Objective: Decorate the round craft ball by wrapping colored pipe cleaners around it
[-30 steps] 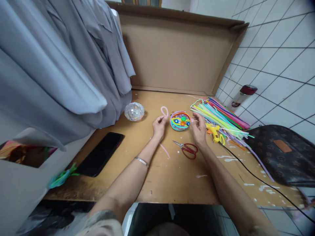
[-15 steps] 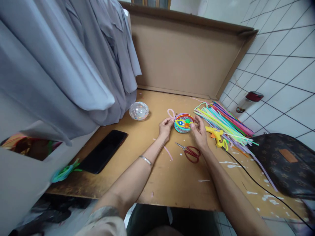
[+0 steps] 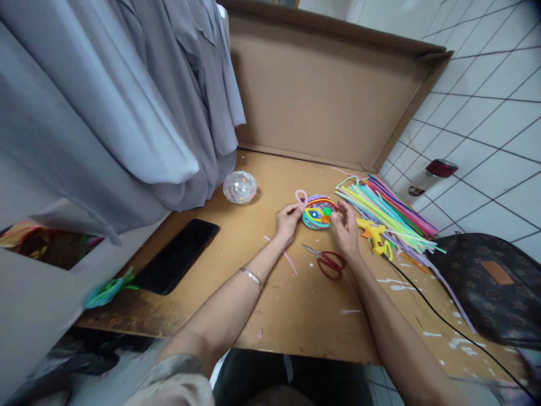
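Observation:
A round ornament [image 3: 311,224] banded with purple, red, yellow and turquoise strips, with green, orange and blue-white dots on its face, sits between my hands. At its left edge my left hand [image 3: 289,223] pinches a pink pipe cleaner [image 3: 301,195], bent into a loop that stands up above the fingers. My right hand [image 3: 345,225] grips the ornament's right edge, thumb in front and fingers curled behind. Red-handled scissors [image 3: 330,265] lie just below the hands. A cut pink strip [image 3: 289,263] lies near my left wrist.
A clear textured ball [image 3: 239,187] sits left, behind a black phone [image 3: 177,256]. At right are a pipe cleaner bundle [image 3: 389,208], a yellow glue gun [image 3: 372,232] with its cord, and a dark bag [image 3: 473,293]. A cardboard panel [image 3: 321,96] stands behind; grey cloth [image 3: 169,113] hangs left.
My left hand and the pink loop have shifted slightly right, and the loop sits closer over the ornament. The ornament has moved a little right between my hands. The view has shifted slightly.

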{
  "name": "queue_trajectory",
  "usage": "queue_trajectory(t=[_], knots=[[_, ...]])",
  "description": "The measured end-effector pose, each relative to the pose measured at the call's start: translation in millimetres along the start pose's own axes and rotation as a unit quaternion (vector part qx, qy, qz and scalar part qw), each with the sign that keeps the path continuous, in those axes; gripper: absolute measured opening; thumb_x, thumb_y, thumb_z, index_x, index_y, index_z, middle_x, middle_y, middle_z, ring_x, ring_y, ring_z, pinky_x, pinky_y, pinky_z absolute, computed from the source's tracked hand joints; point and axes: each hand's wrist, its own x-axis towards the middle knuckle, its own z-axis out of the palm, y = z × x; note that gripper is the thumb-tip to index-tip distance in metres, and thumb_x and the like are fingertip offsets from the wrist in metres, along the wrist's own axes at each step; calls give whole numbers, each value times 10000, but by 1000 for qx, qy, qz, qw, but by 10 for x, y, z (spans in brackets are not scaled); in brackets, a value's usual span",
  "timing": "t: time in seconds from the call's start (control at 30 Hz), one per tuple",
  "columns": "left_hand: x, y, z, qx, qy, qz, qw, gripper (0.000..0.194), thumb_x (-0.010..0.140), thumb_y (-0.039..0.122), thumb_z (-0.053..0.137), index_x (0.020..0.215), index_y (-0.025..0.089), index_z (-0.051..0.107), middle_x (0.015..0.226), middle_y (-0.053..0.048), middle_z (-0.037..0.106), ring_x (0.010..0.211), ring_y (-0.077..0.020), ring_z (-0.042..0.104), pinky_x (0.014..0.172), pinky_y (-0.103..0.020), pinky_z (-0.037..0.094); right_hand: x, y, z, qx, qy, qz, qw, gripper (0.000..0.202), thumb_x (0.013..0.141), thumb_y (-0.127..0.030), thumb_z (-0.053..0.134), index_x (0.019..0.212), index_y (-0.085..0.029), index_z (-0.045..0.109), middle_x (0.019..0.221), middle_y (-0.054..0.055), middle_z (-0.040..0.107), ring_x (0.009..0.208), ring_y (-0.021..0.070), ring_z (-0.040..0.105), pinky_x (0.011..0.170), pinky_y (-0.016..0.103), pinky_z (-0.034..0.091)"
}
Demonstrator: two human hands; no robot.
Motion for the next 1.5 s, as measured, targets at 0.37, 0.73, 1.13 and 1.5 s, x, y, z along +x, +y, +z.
queue_trajectory(t=[0.37, 0.73, 1.13, 1.5], knots=[[-5, 169, -76, 101, -51, 36, 993, 284, 575, 363, 865, 699, 154, 719, 749, -30, 717, 711, -145, 630, 772, -304, 510, -13, 8, -2, -10, -7, -5, 1000, 495, 855, -513, 599, 1254, -222, 579, 1309, 133, 627, 1195, 263, 592, 1041, 478, 468], [4, 271, -100, 119, -108, 7, 987, 427, 507, 477, 897, 657, 149, 667, 615, 12, 628, 587, -98, 541, 617, -246, 462, -22, -14, -4, -9, -11, -5, 1000, 481, 859, -494, 600, 1257, -226, 578, 1299, 130, 633, 1189, 267, 593, 1036, 486, 473], [30, 285, -159, 162, -119, 33, 979, 313, 574, 416, 854, 638, 155, 694, 659, -7, 631, 631, -123, 555, 647, -266, 474, -33, -25, 4, -19, -4, -9, 1000, 443, 872, -479, 588, 1242, -235, 582, 1274, 118, 644, 1161, 259, 607, 1016, 478, 480], [1, 264, -94, 211, -108, 98, 967, 136, 667, 237, 733, 598, 160, 645, 723, 5, 586, 665, -105, 515, 681, -250, 439, -39, -38, 15, -42, -7, -15, 999, 443, 881, -465, 569, 1246, -214, 570, 1295, 132, 626, 1188, 266, 588, 1023, 473, 464]])
